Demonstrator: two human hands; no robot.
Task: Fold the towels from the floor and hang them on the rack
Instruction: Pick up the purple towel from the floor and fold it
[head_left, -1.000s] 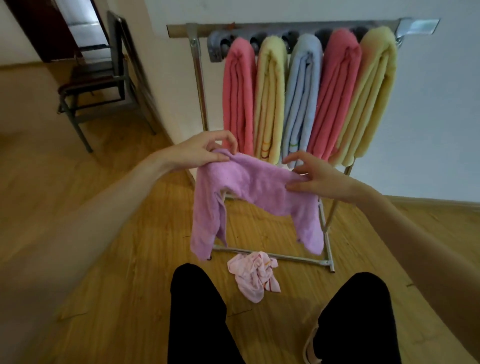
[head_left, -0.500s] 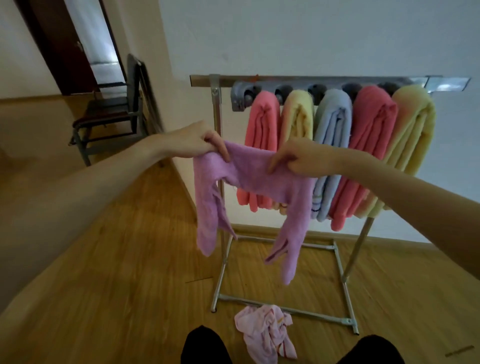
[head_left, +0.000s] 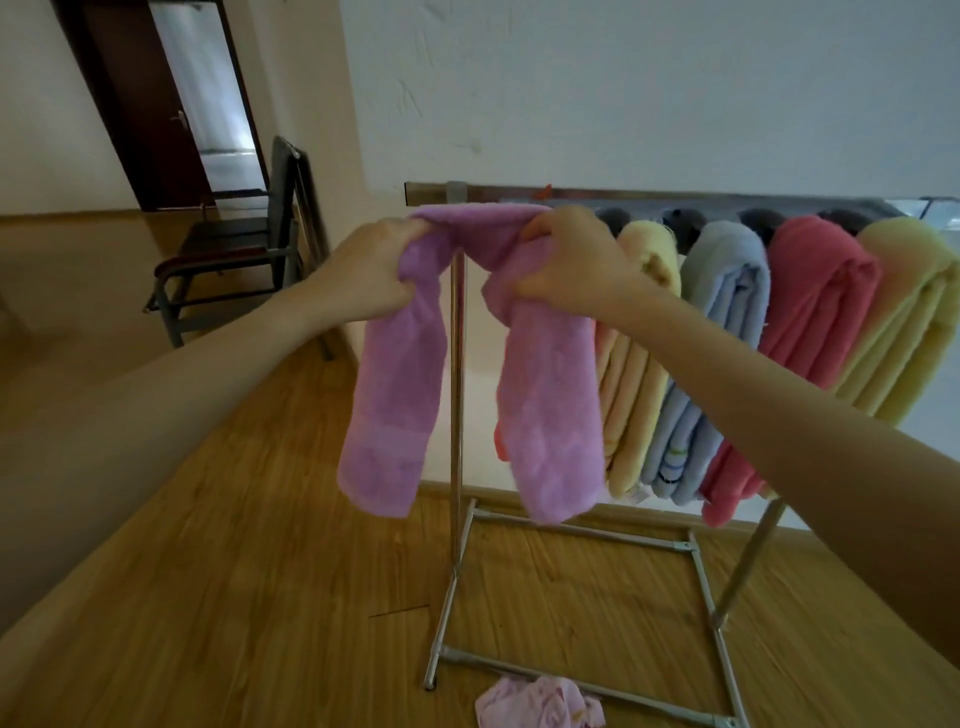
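A folded purple towel (head_left: 395, 395) is held up at the left end of the metal rack's top bar (head_left: 649, 193), its two ends hanging down on either side of the rack's left post. My left hand (head_left: 363, 275) grips its left part and my right hand (head_left: 566, 260) grips its right part. Whether the towel rests on the bar I cannot tell. A crumpled pale pink towel (head_left: 540, 704) lies on the wooden floor at the rack's base.
Folded yellow (head_left: 639, 374), blue (head_left: 722, 322), pink (head_left: 815, 312) and yellow (head_left: 904, 306) towels hang on the rack; another pink one is mostly hidden behind the purple towel. A dark chair (head_left: 228, 254) stands at the left by an open doorway. A white wall is behind the rack.
Both hands have lifted the purple towel from waist height up to the left end of the rack's bar. The view has tilted up and nearer the rack.
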